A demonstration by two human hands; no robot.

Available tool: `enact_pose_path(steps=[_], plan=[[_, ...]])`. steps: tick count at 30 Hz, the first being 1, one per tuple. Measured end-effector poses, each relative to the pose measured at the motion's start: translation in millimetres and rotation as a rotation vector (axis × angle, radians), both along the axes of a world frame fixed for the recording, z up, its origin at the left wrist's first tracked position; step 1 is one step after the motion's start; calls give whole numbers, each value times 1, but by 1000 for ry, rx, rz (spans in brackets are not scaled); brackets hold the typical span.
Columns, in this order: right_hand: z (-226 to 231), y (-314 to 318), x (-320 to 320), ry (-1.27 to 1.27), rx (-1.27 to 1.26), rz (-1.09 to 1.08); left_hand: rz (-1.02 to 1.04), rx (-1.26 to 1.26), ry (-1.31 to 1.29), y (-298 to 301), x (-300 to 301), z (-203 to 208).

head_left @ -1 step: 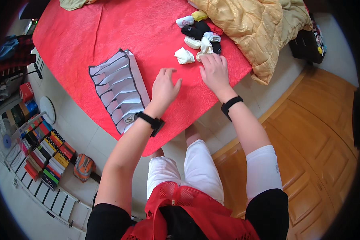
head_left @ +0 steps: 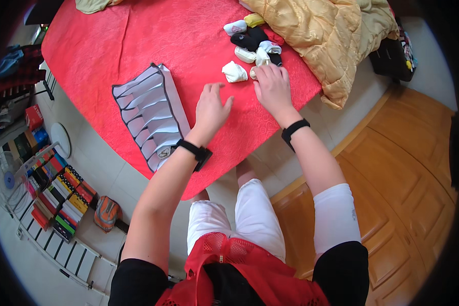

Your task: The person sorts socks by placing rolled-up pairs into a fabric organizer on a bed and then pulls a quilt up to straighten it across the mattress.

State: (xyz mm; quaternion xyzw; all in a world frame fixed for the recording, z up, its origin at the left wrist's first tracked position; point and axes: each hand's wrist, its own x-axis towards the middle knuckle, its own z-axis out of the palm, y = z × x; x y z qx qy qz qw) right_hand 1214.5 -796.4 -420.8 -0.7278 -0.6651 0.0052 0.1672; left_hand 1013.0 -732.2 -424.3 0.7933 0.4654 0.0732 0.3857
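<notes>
My left hand (head_left: 212, 109) hovers over the red bedspread between the organizer and the socks, thumb apart from the bent fingers, holding nothing. Farther right, my right hand (head_left: 274, 92) reaches to the near edge of the sock pile. Its fingers are stretched forward at a cream sock (head_left: 253, 73), partly covering it; the fingertips' contact is hard to see. A white balled sock (head_left: 234, 72) lies just left of that. Behind are black socks (head_left: 250, 39) and a white sock (head_left: 245, 54). The white fabric organizer (head_left: 157, 108) has dark-edged compartments; a rolled sock (head_left: 164, 152) sits in its nearest one.
A yellow quilt (head_left: 316, 30) is heaped at the far right of the red bedspread (head_left: 163, 35). Wooden door panels (head_left: 382, 188) are at the right. On the left floor stand a metal rack (head_left: 51, 250), stacked boxes (head_left: 61, 204) and an orange-grey bag (head_left: 107, 214).
My right hand has shifted very slightly toward the left at the cream sock. The left hand and the organizer look almost the same.
</notes>
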Motion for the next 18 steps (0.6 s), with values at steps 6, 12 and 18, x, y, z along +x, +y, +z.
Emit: enact_pose_path(steps=[6,12,18], plan=[[-36,48,25,-178,-50,12,150,57,-7,23,54,-38],[-51,68,24,-221,-71,-4,137,-15,79,31,64,-63],[-61,76,13,-206,-184,-74,167,-59,86,25,65,-71]])
